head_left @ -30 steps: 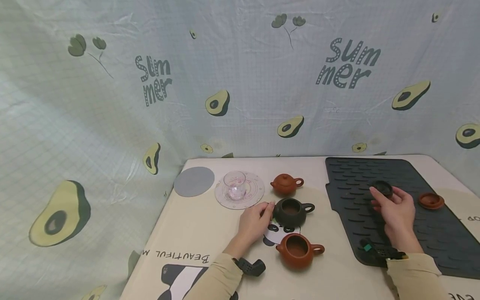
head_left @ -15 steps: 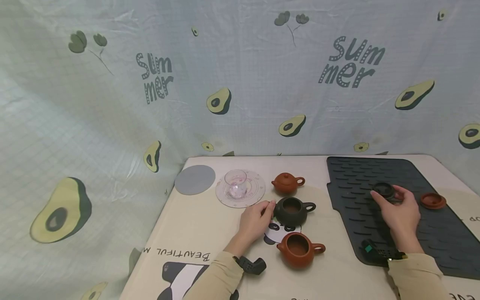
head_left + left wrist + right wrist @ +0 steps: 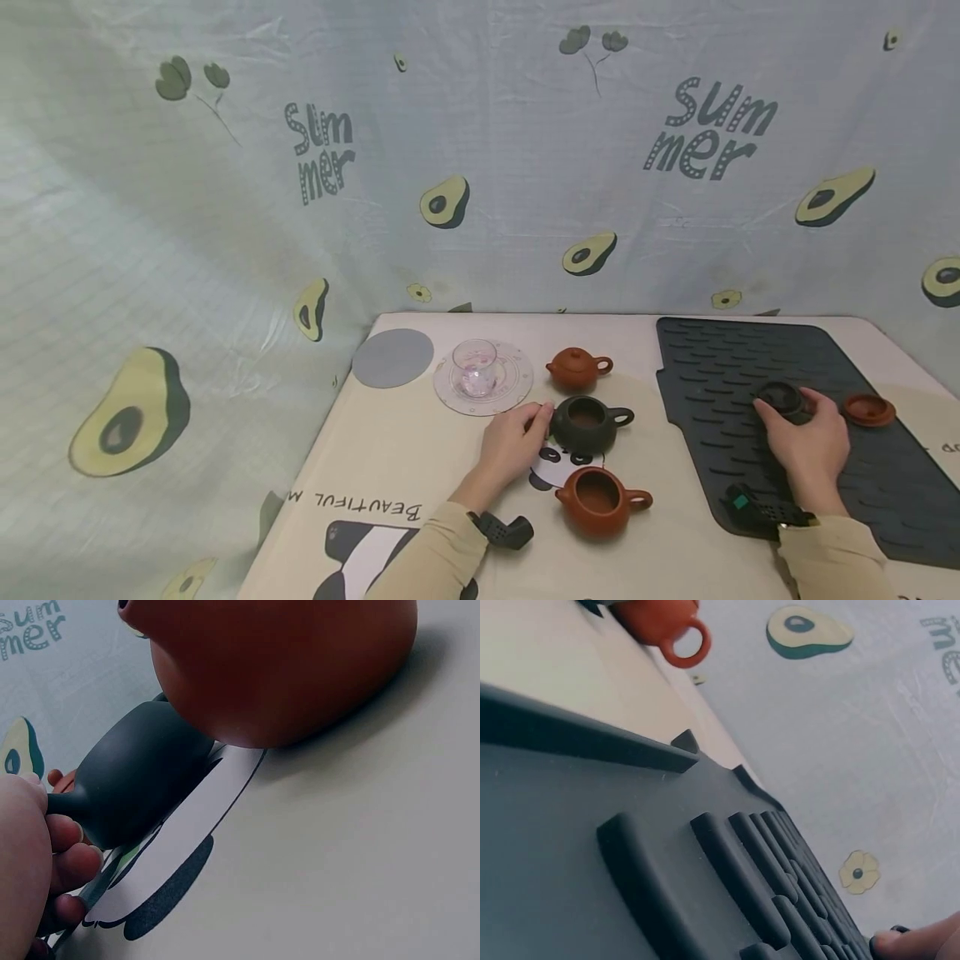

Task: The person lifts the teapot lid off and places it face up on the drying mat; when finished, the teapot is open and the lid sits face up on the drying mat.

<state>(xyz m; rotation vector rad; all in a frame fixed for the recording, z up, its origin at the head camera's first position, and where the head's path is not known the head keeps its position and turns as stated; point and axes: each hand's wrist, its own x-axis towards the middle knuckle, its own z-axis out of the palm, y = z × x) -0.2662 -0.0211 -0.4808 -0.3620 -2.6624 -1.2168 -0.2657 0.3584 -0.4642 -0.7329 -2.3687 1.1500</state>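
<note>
My left hand [image 3: 513, 442] pinches the spout of the dark teapot [image 3: 146, 765], which stands lidless on the table. In the left wrist view the thumb and fingertips [image 3: 77, 864] close around that spout. Over on the ribbed mat [image 3: 716, 442], my right hand [image 3: 813, 442] grips a small dark teapot lid [image 3: 780, 397], its hollow side facing up, close over the mat's surface. Only a fingertip [image 3: 889, 943] with a sliver of dark edge shows in the right wrist view. Just right of this hand lies a reddish-brown lid [image 3: 870, 409], also hollow side up.
Nearest the body stands an open reddish-brown teapot [image 3: 596, 517]. Behind the dark one sits a smaller lidded brown teapot [image 3: 576, 368]. A clear glass cup [image 3: 476, 367] stands on a round clear coaster [image 3: 517, 383]; a grey disc [image 3: 392, 358] lies at the back left.
My right hand has moved slightly right and toward the body, bringing the dark lid lower over the mat. The left hand stays at the spout.
</note>
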